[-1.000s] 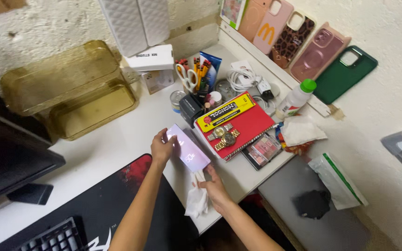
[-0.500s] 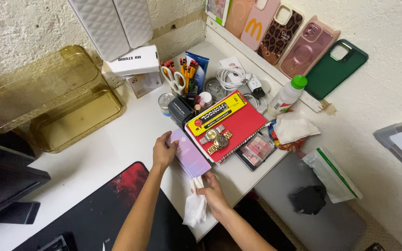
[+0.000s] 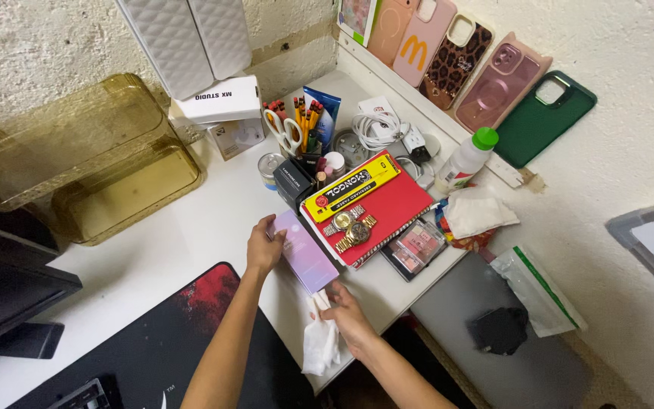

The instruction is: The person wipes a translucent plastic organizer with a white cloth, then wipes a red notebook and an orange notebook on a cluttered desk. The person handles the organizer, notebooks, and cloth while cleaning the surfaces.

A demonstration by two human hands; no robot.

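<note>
- Rough white plaster walls meet at the upper centre of the frame, with a white desk [image 3: 191,220] running below them across the left and middle.
- Two amber see-through trays [image 3: 92,159] sit stacked at the upper left, and a black and red desk mat [image 3: 168,333] fills the lower left.
- Phone cases [image 3: 486,76] lean in a row against the wall at the upper right.
- A red notebook [image 3: 395,208] lies just right of centre, with a yellow pencil box [image 3: 351,185] and two metal watches [image 3: 351,227] on top of it.
- A pale lilac box [image 3: 304,252] lies flat at the frame's centre, just beside the notebook's left edge.
- The left hand [image 3: 264,248] rests on the lilac box's upper left end, fingers curled over its edge.
- The right hand [image 3: 346,314], at the lower centre, pinches a crumpled white tissue [image 3: 319,341] and its fingertips touch the box's lower right end.
</note>
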